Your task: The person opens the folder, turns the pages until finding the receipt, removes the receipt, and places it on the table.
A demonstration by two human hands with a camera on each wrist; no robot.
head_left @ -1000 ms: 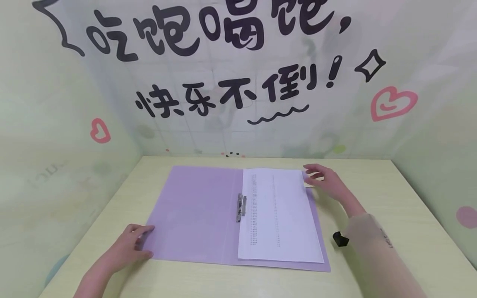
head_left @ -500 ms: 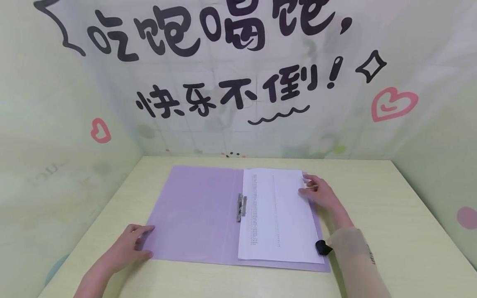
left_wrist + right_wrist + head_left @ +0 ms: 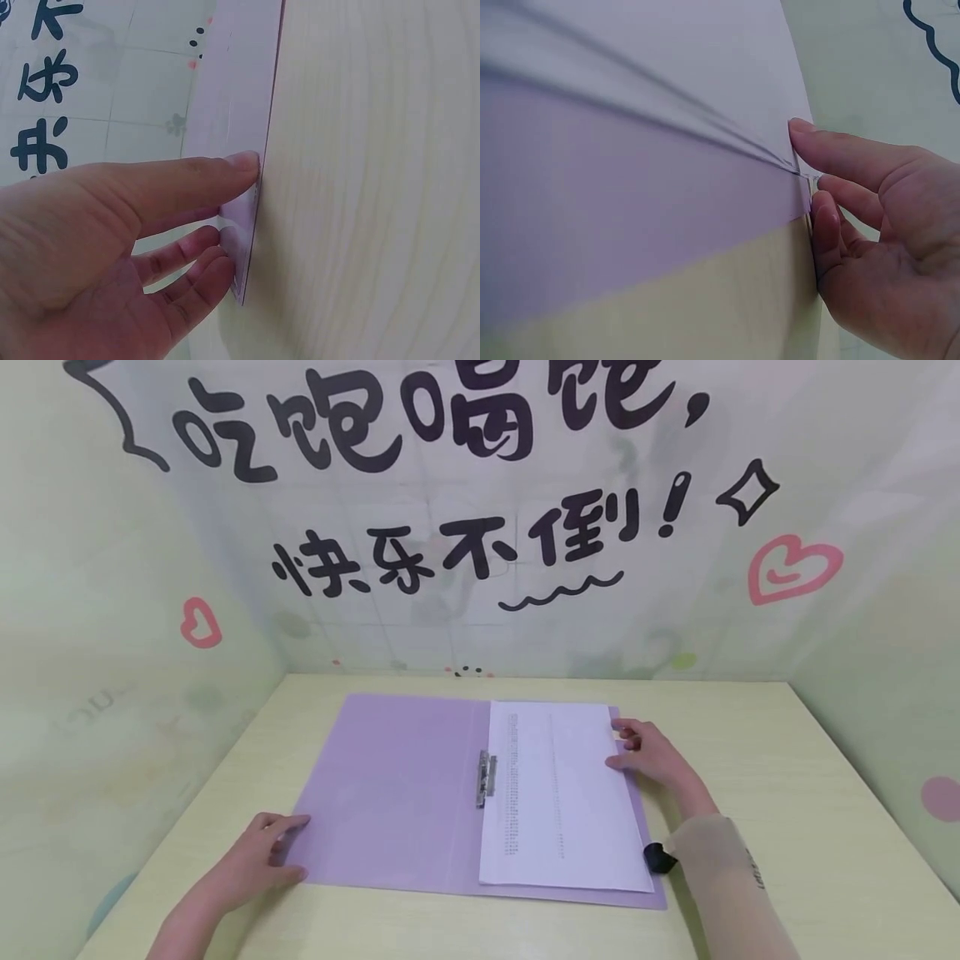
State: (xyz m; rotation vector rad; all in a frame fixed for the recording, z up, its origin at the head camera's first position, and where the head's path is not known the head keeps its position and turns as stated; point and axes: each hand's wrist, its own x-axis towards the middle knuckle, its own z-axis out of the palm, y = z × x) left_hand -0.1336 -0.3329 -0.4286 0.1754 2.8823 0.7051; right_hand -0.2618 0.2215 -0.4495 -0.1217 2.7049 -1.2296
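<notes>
A light purple folder [image 3: 390,785] lies spread on the table, its metal clip [image 3: 486,778] beside the spine. On its right half rests a stack of white printed paper [image 3: 592,810]. My left hand [image 3: 258,856] touches the folder's near left corner, thumb on the near edge and fingers at the left edge, as the left wrist view shows. At the right side, my right hand [image 3: 652,753] has its thumb [image 3: 832,146] at the paper's edge; its other fingers bend beside the folder's right edge, apart from the thumb.
The pale wooden table [image 3: 787,793] stretches beyond the folder on every side. A printed wall sheet [image 3: 420,635] rises behind it, with side sheets left and right. A small black object [image 3: 660,858] sits by the right sleeve [image 3: 720,868].
My right hand has come from beside the folder's upper right corner to the paper's right edge and slid a little toward the near side. The left hand stays at its corner.
</notes>
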